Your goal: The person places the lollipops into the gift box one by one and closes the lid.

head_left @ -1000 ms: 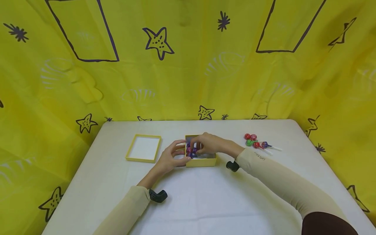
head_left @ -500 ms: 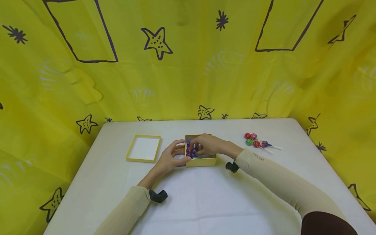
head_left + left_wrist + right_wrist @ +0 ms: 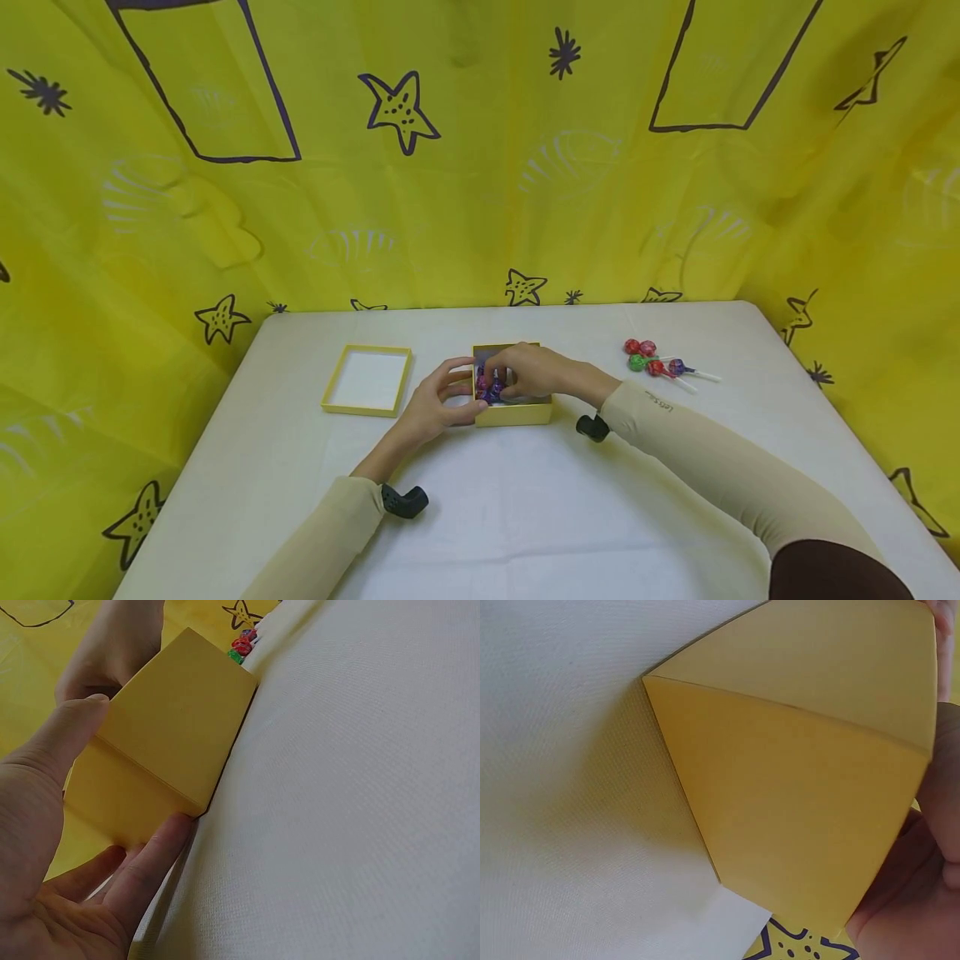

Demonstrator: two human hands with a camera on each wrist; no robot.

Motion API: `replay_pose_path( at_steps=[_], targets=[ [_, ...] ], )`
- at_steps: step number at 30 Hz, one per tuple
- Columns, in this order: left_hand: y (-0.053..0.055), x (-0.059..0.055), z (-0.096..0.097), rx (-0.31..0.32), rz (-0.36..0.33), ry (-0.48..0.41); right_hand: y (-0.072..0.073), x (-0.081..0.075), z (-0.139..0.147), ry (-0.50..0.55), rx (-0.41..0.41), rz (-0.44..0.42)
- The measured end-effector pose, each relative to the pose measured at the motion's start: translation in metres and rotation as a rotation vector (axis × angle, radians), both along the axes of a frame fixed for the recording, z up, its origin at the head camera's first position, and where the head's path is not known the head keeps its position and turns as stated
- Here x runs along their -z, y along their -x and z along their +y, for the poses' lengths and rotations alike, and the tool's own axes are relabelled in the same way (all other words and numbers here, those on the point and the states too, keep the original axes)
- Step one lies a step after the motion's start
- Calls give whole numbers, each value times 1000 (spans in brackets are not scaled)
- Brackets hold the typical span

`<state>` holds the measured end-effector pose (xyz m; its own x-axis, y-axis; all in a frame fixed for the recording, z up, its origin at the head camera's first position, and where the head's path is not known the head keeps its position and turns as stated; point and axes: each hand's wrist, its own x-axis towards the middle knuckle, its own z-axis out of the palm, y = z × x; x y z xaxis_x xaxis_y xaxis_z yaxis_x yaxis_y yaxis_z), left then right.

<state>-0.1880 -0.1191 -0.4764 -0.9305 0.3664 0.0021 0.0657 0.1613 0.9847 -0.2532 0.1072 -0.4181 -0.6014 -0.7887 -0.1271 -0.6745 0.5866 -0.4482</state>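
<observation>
An uncovered yellow box [image 3: 517, 416] stands mid-table, with several purple and pink lollipops [image 3: 482, 384] at its left end. My left hand [image 3: 437, 401] holds that end, thumb near the front corner and fingers along the left wall. In the left wrist view, the thumb and fingertips press the outside of the box [image 3: 172, 712]. Reaching inside over the rim, my right hand [image 3: 534, 370] has curled fingers and pinches a purple lollipop [image 3: 496, 388], partly covered by the fingers. The box walls [image 3: 780, 787] hide those fingertips in the right wrist view.
To the left lies the box's yellow-rimmed lid [image 3: 360, 410], white inside facing up. A group of several red, pink, green and purple lollipops [image 3: 656, 367] lies at the right. Behind the white-covered table [image 3: 570, 517] hangs a yellow curtain [image 3: 480, 200].
The right hand has shifted very slightly within the box, and the lollipops by its fingertips have moved a little. The left hand, box and lid stay put.
</observation>
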Motion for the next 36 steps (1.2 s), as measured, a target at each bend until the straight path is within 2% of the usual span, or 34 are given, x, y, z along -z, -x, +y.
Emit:
replay_pose_path(
  at_steps=[12, 22, 29, 36],
  targets=[
    [-1, -2, 0, -2, 9, 2, -2, -5, 3, 43, -36, -24],
    [-2, -1, 0, 6, -9, -43, 0, -8, 7, 53, -27, -51],
    [-2, -1, 0, 4, -25, -58, -2, -21, 15, 128, -45, -44],
    [-2, -2, 0, 2, -6, -33, -1, -32, 26, 148, -3, -31]
  ],
)
